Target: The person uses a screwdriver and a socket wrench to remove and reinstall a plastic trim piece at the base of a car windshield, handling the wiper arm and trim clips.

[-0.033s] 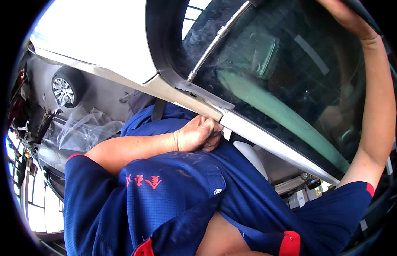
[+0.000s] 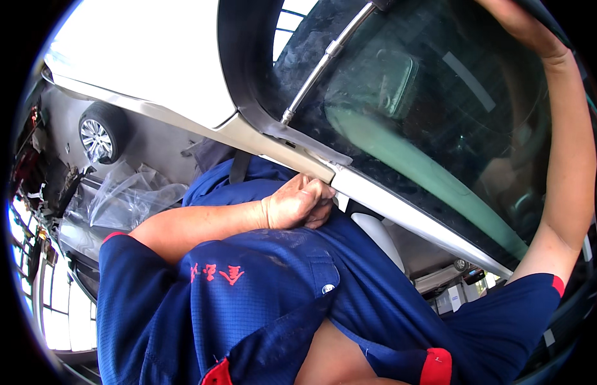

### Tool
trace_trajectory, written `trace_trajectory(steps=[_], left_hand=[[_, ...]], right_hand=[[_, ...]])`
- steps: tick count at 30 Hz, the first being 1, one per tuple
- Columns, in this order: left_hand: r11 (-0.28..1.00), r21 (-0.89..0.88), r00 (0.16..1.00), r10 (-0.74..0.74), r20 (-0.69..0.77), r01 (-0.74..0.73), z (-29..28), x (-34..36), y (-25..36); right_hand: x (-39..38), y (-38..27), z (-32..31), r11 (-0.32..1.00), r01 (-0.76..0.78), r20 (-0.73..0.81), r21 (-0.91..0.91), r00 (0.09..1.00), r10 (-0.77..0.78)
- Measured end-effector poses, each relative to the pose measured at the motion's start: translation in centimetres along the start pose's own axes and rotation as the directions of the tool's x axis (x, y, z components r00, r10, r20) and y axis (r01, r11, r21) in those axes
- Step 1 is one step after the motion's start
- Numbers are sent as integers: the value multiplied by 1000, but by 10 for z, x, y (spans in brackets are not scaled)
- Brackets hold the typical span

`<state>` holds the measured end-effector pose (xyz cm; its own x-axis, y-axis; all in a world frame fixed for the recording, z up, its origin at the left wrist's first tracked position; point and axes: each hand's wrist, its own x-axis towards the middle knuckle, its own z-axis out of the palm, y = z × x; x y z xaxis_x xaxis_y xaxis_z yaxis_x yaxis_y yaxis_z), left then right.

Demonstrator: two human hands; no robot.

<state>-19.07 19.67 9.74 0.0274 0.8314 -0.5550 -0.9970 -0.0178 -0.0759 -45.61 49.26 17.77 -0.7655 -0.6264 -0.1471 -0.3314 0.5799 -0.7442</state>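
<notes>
My left hand (image 2: pixel 301 202) is curled into a closed fist at the lower edge of the cream fender end (image 2: pixel 279 151), where it meets the white windshield pillar (image 2: pixel 401 208). What its fingers hold, if anything, is hidden. Far up at the right, my right arm stretches across the windshield (image 2: pixel 439 154). My right hand (image 2: pixel 528 29) is at the glass's far side, its fingers cut off by the picture edge. A silver metal rod with a collar (image 2: pixel 324 61) slants over the glass, its lower end at the black cowl trim (image 2: pixel 253 96).
A white hood (image 2: pixel 144 48) spreads at the upper left. On the floor beyond my left arm lie a loose wheel (image 2: pixel 98 133) and crumpled clear plastic sheeting (image 2: pixel 131 192). A white door mirror or panel (image 2: pixel 375 234) shows below the pillar, and white boxes (image 2: pixel 451 298) stand farther off.
</notes>
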Motion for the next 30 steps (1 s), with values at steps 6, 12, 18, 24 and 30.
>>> trace_trajectory(steps=[6, 12, 18, 24, 30], left_hand=[[1000, -27, 1000, 11, 18, -10, -1, -1, -2], [999, -29, 999, 23, 33, -23, -1, -2, -1], [999, -38, 1000, 8, 13, -8, -4, 1, -4], [1000, -27, 1000, -6, 8, 6, 0, -1, 1], [1000, -26, 1000, 2, 19, -1, 0, -1, 3]], right_hand=[[2, 4, -5, 999, -24, 21, -32, 999, 25], [7, -10, -8, 992, -79, 32, -98, 996, 83], [18, 6, -14, 982, -176, 111, 67, 980, 168], [36, -1, -14, 969, -248, 133, 12, 960, 245], [27, 8, -15, 959, -228, 162, 167, 966, 202]])
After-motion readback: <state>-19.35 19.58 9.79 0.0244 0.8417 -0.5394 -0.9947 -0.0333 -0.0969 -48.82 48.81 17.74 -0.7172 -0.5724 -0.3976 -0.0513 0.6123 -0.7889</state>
